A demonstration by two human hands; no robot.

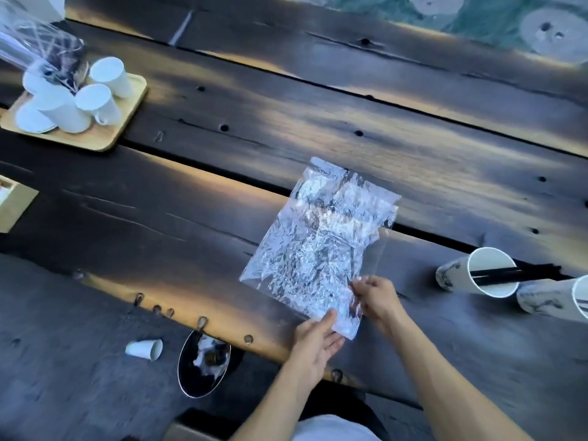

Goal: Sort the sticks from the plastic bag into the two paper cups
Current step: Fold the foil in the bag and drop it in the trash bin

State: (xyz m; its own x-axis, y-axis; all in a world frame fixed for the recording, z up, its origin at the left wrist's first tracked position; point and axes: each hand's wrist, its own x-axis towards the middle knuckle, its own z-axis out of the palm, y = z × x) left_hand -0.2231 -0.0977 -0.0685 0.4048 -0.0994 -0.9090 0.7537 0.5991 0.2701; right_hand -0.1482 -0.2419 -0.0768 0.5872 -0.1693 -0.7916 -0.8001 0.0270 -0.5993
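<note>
A crumpled clear plastic bag (321, 246) lies flat on the dark wooden table (159, 224); I cannot make out sticks inside it. My left hand (316, 340) rests at the bag's near corner, thumb on the plastic. My right hand (375, 297) pinches the bag's near right edge between thumb and fingers. At the right, a paper cup (477, 275) holds several black sticks (496, 275). A second paper cup (553, 299) sits beside it at the frame edge, with dark sticks just showing at its rim.
A wooden tray (105, 135) at the far left carries several white cups and another clear bag with dark sticks (41, 52). Below the table edge, a bin (203, 367) with rubbish and a fallen paper cup (144, 348) are on the floor.
</note>
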